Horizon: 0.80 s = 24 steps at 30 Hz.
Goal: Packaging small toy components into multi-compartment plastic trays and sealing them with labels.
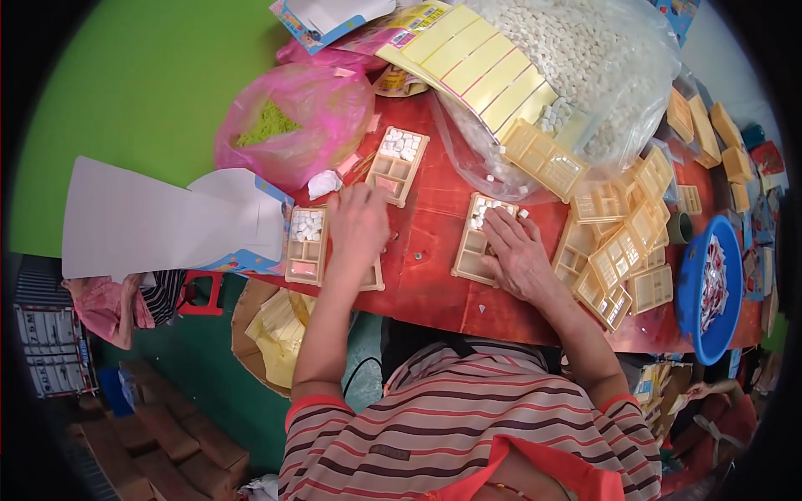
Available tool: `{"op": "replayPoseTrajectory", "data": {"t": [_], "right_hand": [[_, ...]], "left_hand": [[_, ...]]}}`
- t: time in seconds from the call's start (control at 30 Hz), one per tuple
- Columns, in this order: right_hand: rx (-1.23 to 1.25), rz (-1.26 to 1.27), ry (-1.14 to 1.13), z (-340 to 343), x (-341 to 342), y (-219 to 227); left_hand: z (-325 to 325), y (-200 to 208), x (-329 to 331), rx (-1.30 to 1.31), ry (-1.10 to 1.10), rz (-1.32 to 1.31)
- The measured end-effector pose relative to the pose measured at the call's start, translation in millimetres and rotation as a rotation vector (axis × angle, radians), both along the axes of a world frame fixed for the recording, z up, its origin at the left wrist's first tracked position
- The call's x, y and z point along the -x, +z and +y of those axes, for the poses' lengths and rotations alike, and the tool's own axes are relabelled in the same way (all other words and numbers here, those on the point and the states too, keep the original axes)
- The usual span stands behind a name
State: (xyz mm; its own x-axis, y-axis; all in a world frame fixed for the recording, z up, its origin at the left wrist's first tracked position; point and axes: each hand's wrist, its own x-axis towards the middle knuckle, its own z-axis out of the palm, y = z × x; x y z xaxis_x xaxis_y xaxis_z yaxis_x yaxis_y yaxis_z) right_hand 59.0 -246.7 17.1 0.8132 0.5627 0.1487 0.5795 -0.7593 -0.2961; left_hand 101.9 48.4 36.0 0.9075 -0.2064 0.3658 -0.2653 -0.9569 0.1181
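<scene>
A person's right hand (520, 249) rests over a tray (470, 244) on a red, worn-looking counter (426, 292), its fingers (499, 224) extended and slightly spread above white blocks (479, 217) in the tray's far compartment. The left hand (361, 224), left of the tray, has bent fingers at the near end of a second tray (407, 171); whether they grip anything cannot be told. The step in hand appears to be settling blocks into that far compartment; the next move seems to call for light pressure from level fingers, and for the loose block (524, 214) by the right hand to be tucked in or taken away. The tray is thin, cream plastic, rectangular and divided; the blocks are small, matt and chunky. Beyond the tray lies a clear, crinkled bag (462, 164) of similar blocks; to its right, a jumbled heap (620, 255) of cream trays; far left of it, a filmy pink bag (344, 104) holding fine, crumbly green bits (269, 123)
</scene>
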Motion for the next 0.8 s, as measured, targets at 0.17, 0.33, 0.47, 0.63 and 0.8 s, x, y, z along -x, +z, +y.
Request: {"op": "replayPoseTrajectory", "data": {"t": [0.17,0.33,0.47,0.63,0.8], "right_hand": [[-0.054,0.017,0.013,0,-4,0],[-0.115,-0.019,0.016,3,-5,7],[-0.152,-0.072,0.03,3,-3,3],[-0.169,-0.063,0.014,2,-4,2],[-0.194,-0.067,0.006,3,-4,1]], "left_hand": [[54,-2,-33,-0.287,-0.044,0.073],[63,-5,-47,-0.354,-0.172,0.092],[63,5,-56,-0.441,-0.272,0.218],[78,6,-64,-0.52,-0.458,0.189],[83,6,-68,-0.51,-0.575,0.143]]}}
